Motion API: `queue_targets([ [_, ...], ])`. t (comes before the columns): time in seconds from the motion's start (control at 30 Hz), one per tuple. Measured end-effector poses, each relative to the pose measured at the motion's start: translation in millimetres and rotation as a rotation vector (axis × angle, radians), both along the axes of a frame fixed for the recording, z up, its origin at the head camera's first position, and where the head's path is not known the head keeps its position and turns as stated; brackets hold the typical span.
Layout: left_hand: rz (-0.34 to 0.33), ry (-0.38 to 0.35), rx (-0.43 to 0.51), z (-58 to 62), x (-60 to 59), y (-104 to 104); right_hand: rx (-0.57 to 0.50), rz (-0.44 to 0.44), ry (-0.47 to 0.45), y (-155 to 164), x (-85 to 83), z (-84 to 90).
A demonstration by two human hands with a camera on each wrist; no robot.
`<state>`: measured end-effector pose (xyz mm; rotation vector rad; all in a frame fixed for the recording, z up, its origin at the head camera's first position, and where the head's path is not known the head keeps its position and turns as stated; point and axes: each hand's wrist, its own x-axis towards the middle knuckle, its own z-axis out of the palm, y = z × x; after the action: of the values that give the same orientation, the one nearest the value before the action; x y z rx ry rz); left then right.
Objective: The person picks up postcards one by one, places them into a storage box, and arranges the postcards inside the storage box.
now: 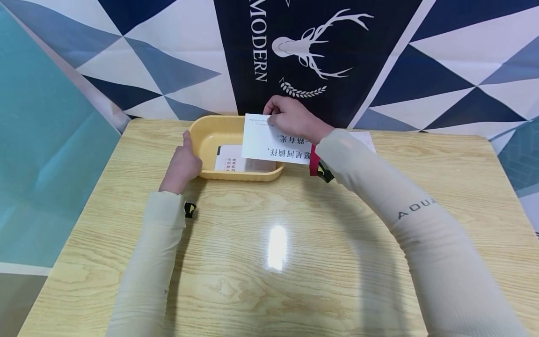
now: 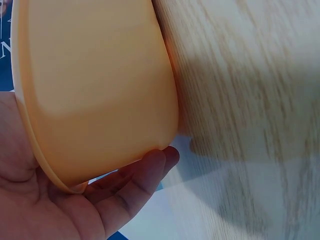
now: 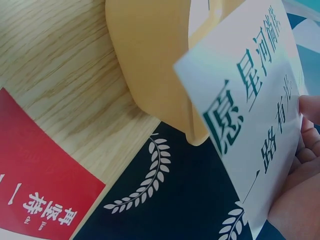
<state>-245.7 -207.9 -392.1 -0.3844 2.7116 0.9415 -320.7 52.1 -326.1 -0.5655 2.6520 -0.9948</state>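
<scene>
At the far edge of the desk (image 1: 294, 243), pale wood-grain laminate with a glossy patch of reflected light, sits a yellow tray (image 1: 210, 135): smooth matte plastic, rounded rectangle, shallow with a rolled rim.

Left hand (image 1: 182, 164) wraps the tray's near-left corner; thumb up along the rim, fingers (image 2: 145, 175) curled under the lip against the outer wall, as the left wrist view shows. Grip is closed on the tray.

Right hand (image 1: 292, 119) holds a white card (image 1: 273, 142) above the tray's right half, fingers pinched on its far top edge. Card is stiff, flat, rectangular, printed with dark green characters; it tilts down toward the tray, its lower edge over the right rim.

Inside the tray lies a second card (image 1: 236, 161), flat on the floor, white with a darker band and small print, partly covered by the held card.

Right wrist view: a red card (image 3: 35, 180) with white characters lies flat on the desk just beside the tray.

Behind the desk hangs a fabric backdrop (image 1: 421, 56), navy, grey and white triangles, with a white stag print. Both arms wear cream knit sleeves.
</scene>
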Motion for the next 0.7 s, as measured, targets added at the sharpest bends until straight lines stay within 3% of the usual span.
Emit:
queue_targets([
  [0.7, -0.005, 0.006, -0.003, 0.4, -0.2, -0.2, 0.016, 0.036, 0.053, -21.7, -6.4, -3.6],
])
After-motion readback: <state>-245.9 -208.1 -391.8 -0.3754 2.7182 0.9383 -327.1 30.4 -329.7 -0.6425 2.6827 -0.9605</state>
